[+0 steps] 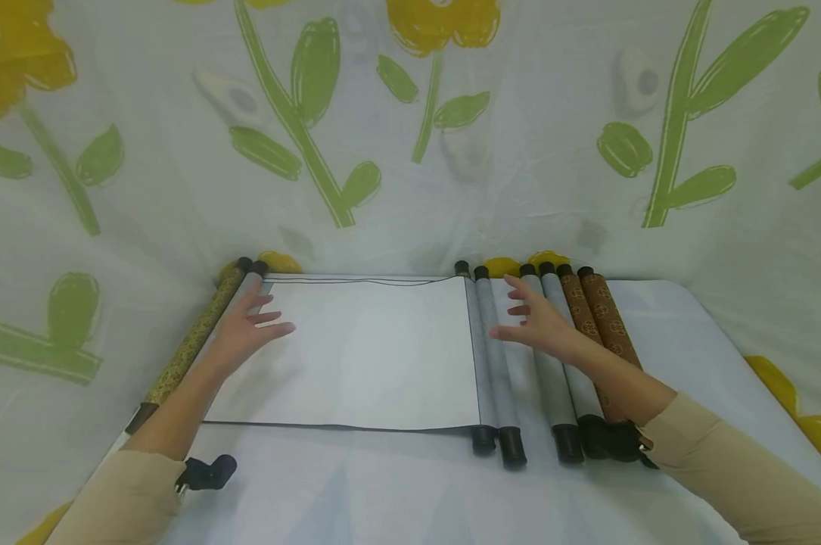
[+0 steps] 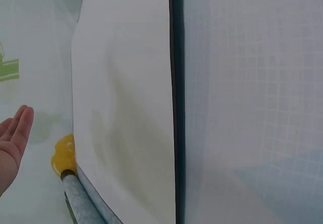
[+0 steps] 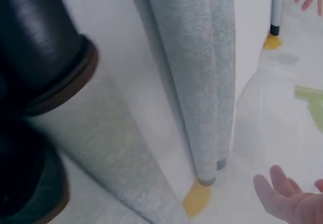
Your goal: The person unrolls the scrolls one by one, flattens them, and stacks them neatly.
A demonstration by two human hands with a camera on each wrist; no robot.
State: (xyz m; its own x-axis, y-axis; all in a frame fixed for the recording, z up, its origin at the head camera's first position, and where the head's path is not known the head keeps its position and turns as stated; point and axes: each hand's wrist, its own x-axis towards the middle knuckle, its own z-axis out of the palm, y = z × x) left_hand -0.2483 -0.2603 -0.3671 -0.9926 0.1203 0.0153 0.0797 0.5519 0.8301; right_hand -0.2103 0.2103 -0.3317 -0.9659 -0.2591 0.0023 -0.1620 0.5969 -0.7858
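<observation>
A white scroll sheet [image 1: 369, 356] lies unrolled with dark thin edges along its top and bottom. Over its left end is my left hand [image 1: 247, 331], fingers spread and holding nothing. A patterned olive-yellow roll [image 1: 195, 337] lies beside that end, with a grey-blue roll next to it, partly behind my arm. Above the grey-blue rolls [image 1: 499, 371] at the sheet's right end is my right hand [image 1: 536, 322], also spread and bare of any object. The right wrist view shows embossed grey-blue roll fabric [image 3: 189, 72] close up, with my right hand [image 3: 290, 199] low at the right.
Further right lie more rolls with black end caps: a grey-green roll [image 1: 549, 371] and brown patterned rolls [image 1: 611, 318] partly behind my right forearm. A white cloth [image 1: 356, 492] covers the table. Behind it hangs a flower-print curtain [image 1: 519, 189].
</observation>
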